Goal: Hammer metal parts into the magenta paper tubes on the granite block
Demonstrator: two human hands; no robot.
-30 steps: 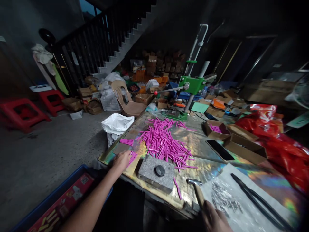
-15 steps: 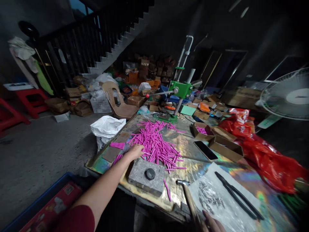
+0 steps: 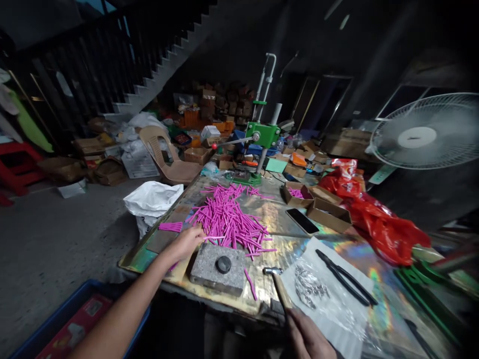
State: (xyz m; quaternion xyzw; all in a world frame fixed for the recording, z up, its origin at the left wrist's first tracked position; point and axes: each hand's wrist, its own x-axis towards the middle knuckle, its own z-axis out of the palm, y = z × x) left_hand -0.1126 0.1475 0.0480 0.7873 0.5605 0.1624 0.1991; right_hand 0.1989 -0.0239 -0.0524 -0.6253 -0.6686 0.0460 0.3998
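Note:
My left hand (image 3: 186, 242) reaches over the table's near left corner, fingers pinched on one pink stick at the edge of a big pile of pink sticks (image 3: 228, 219). Just right of it lies a grey stone block (image 3: 219, 268) with a round black piece on top. My right hand (image 3: 309, 336) at the bottom edge is wrapped round the wooden handle of a hammer (image 3: 279, 284), whose metal head rests on the table beside the block. One loose pink stick (image 3: 250, 283) lies between block and hammer.
The table (image 3: 284, 224) has a shiny rainbow surface. On it are black pliers (image 3: 346, 284) and small metal pieces on white paper, a phone (image 3: 302, 221), cardboard boxes (image 3: 329, 214), a red bag (image 3: 374, 222), a green press (image 3: 262, 144). A fan (image 3: 426, 132) stands at right.
The view has swung right, bringing the fan in. My left hand moved from a small bunch at the table's corner to the big pile and pinched a stick. My right hand stays on the hammer.

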